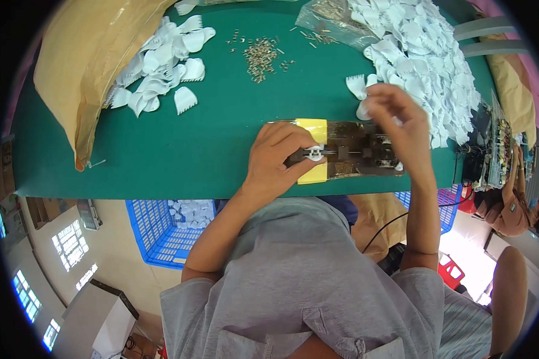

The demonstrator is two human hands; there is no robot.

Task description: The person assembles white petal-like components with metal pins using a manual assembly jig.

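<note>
My left hand (pixel 276 157) pinches a small white plastic piece (pixel 315 153) between thumb and fingers at the left part of a dark fixture (pixel 353 149) with yellow tape across it. Above the fixture's right end is my right hand (pixel 404 122), its fingers curled and smeared by motion. By those fingertips is a white toothed plastic piece (pixel 356 85), with another white bit just below it. Whether the right fingers grip anything is unclear.
Many white toothed pieces are heaped at the right (pixel 425 60), beside a clear bag (pixel 335 21). More lie at the left by a brown paper sack (pixel 96 66). Small metal parts (pixel 260 58) are piled mid-table. A blue basket (pixel 156 239) sits below the green table's edge.
</note>
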